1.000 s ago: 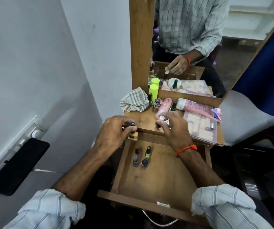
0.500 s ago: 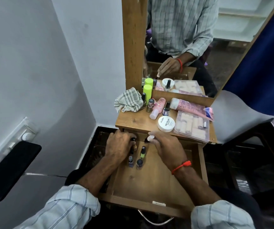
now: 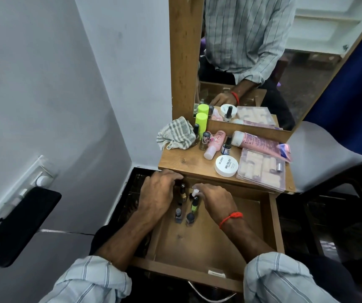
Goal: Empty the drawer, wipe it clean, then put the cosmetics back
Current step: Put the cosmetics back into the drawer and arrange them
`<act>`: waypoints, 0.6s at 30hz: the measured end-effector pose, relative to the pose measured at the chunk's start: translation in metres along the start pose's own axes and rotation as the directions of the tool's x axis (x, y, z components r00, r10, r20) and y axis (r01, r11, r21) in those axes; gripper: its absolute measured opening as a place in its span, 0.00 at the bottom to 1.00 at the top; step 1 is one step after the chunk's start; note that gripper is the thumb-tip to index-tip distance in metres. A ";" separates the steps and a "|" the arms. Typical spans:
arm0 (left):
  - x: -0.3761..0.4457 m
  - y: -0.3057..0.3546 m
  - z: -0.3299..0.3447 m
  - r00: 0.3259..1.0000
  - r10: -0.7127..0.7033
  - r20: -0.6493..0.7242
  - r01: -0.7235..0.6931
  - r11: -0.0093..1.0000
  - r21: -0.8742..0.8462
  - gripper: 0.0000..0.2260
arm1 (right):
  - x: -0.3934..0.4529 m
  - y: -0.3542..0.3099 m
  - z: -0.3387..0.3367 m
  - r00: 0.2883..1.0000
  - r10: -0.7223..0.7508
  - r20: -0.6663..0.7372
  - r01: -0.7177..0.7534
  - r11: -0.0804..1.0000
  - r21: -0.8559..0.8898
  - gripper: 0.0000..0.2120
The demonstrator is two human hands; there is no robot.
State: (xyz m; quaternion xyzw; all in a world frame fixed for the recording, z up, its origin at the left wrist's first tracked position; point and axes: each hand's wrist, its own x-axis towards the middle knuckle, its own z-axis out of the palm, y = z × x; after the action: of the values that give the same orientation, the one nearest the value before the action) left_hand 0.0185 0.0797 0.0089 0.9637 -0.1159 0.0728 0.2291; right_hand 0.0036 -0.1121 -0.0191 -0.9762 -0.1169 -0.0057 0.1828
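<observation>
A: Where are the hands?
B: Both inside the open drawer, at its back. The left hand curls over a gold bottle; grip unclear. The right hand pinches a white-capped bottle, beside the green bottle.

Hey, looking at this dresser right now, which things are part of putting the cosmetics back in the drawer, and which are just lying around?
Part of the job:
drawer
nail polish bottles in the drawer
round nail polish remover tub
pink tube
pink bottle
clear packet
checked cloth

Just lying about:
black phone at the wall socket
mirror
</observation>
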 end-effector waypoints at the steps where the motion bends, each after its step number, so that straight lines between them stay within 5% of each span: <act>1: 0.001 0.002 -0.003 0.999 0.007 -0.036 -0.008 0.999 -0.035 0.15 | 0.002 0.001 0.002 1.000 -0.005 0.005 0.005 1.000 -0.012 0.09; 11: 0.056 0.034 -0.026 0.979 0.070 -0.191 -0.097 0.986 -0.134 0.13 | -0.009 0.002 -0.019 0.996 -0.078 -0.030 0.078 0.997 -0.023 0.16; 15: 0.093 0.040 -0.027 0.971 0.028 -0.236 -0.057 0.992 -0.117 0.15 | -0.020 0.000 -0.056 0.915 -0.194 -0.353 0.185 0.981 -0.058 0.11; 18: 0.118 0.045 -0.027 0.976 -0.001 -0.220 -0.018 0.996 -0.084 0.17 | 0.014 0.002 -0.094 0.859 -0.135 -0.495 0.119 0.991 -0.063 0.09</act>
State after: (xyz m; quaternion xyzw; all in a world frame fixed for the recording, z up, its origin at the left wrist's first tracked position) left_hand 0.1185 0.0303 0.0745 0.9385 -0.0972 0.1749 0.2813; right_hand 0.0209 -0.1443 0.0689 -0.9345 -0.1299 -0.2708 0.1911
